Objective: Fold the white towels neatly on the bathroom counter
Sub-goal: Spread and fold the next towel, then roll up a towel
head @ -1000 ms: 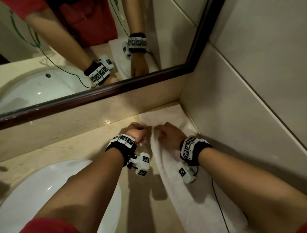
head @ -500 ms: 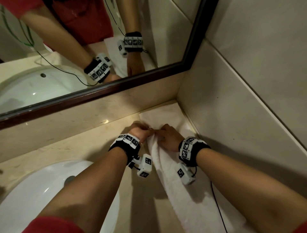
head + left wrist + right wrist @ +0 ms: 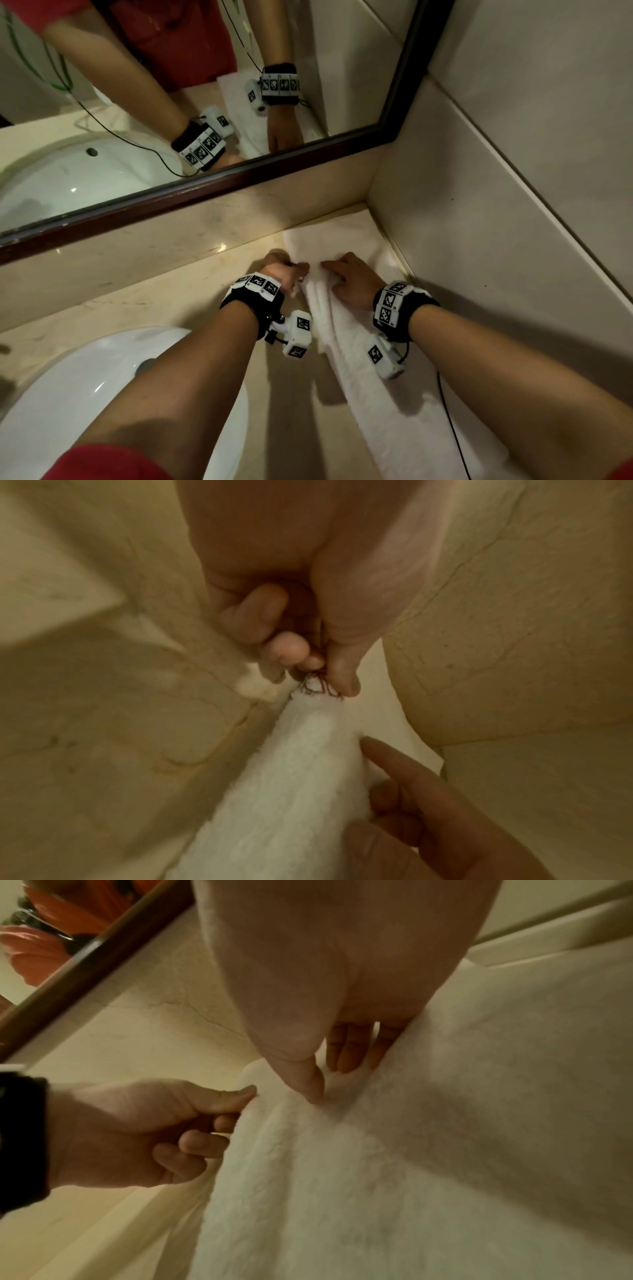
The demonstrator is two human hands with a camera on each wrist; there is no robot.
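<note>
The scene is bounded at the back by a dark-framed mirror (image 3: 219, 192), in which red clothing, both forearms and the wrist bands are reflected, and on the right by a pale tiled wall (image 3: 496, 205). A beige marble counter (image 3: 120, 291) is spread beneath them, and a white oval sink (image 3: 68, 404) is set into it at the lower left. A white towel (image 3: 373, 404) is laid along the right side of the counter, close to the wall, running from the near edge up into the back corner; a raised ridge is seen along its left edge, and a flatter part is seen beyond the hands toward the corner.

The left hand (image 3: 282, 270) is placed at the towel's left edge. In the right wrist view its fingers (image 3: 205, 1144) are seen curled, with the thumb pressed against the cloth, so that the edge is pinched. In the left wrist view a dark frayed thread tuft (image 3: 313, 687) at the towel's end is seen right at the pinching fingertips.

The right hand (image 3: 352, 279) is laid palm down on the towel, just beside the left hand. Its fingers (image 3: 346, 1053) are held fairly straight and close together, and the thumb tip is pressed into the pile
</note>
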